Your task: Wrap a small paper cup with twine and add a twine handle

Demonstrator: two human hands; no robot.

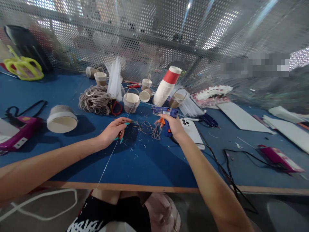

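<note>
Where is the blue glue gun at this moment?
In the head view the blue glue gun is right of centre on the blue table, gripped by the right hand, beside a white phone and below the stack of paper cups.

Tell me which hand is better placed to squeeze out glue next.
Probably the right hand: it already grips the blue glue gun by its handle, near the orange trigger. The left hand is busy pinching a thin string.

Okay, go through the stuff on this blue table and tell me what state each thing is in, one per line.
Glue gun: gripped in right hand, nozzle pointing left.
Thin string: pinched in left hand, taut.
Paper cup stack: leaning.
Phone: face down.
Twine bundle: loosely coiled.
</note>
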